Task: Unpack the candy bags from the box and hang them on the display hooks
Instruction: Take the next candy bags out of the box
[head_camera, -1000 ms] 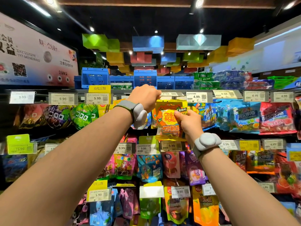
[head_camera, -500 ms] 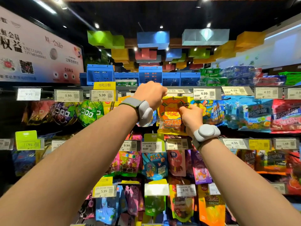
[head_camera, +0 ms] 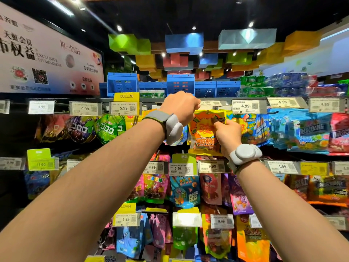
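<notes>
Hanging step in hand: yellow-orange candy bag (head_camera: 203, 133) raised to top row, just under price rail (head_camera: 213, 104), among bags already hanging
Left hand (head_camera: 179, 108) curled at bag's top edge by hook; whether gripping bag or hook's price tag, cannot tell
Right hand (head_camera: 225, 136) pinching bag's right upper part
Hook itself hidden behind left hand; bag's hole apparently at hook tip, judging by position
Next: slide bag back along hook, then let go with both hands
Box out of sight

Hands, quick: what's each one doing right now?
Left hand: fingers curled at the top edge of the yellow candy bag.
Right hand: pinches the same bag's front.
</notes>
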Available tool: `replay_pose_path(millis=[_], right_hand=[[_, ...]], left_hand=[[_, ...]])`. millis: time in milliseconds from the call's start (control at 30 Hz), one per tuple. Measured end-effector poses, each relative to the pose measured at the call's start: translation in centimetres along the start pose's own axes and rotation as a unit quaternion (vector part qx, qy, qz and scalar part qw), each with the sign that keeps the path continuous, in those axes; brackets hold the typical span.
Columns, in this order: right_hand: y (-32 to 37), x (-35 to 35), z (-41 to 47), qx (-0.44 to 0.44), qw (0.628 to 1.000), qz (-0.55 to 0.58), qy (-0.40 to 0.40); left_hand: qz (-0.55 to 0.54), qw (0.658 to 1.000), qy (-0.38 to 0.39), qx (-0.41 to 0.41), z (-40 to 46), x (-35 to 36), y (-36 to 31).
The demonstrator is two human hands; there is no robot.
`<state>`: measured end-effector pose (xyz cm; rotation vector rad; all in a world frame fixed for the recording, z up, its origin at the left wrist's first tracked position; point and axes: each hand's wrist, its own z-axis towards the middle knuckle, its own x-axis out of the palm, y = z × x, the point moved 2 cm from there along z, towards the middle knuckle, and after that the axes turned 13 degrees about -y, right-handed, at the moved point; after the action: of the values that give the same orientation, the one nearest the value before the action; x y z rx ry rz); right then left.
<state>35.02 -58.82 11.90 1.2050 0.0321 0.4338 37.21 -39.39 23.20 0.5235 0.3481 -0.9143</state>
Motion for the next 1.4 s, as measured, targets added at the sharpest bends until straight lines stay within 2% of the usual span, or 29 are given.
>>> replay_pose_path(millis=[233, 467, 767, 933, 1233, 1400], right_hand=[[3.3, -0.8, -3.1, 0.002, 0.999, 0.013, -0.033], [3.0, -0.5, -2.4, 0.003, 0.997, 0.009, -0.076], [3.4, 0.3, -2.6, -0.007, 0.997, 0.003, -0.078], [3.6, 0.1, -2.6, -0.03, 0.996, -0.039, -0.081], [2.2, 1.6, -1.7, 0.007, 0.994, -0.052, -0.095], [2.5, 1.7, -0.7, 0.019, 0.985, -0.163, -0.053]], left_hand=[[-0.008, 1.0, -0.001, 0.001, 0.1, 0.1, 0.1], [-0.015, 1.0, -0.004, -0.001, 0.1, 0.1, 0.2], [-0.016, 1.0, -0.003, 0.002, 0.0, 0.1, 0.2], [-0.021, 1.0, -0.008, 0.004, -0.1, 0.2, 0.3], [-0.01, 1.0, 0.007, 0.004, 0.0, -0.2, 0.1], [-0.002, 1.0, 0.009, 0.01, 0.0, -0.3, 0.0]])
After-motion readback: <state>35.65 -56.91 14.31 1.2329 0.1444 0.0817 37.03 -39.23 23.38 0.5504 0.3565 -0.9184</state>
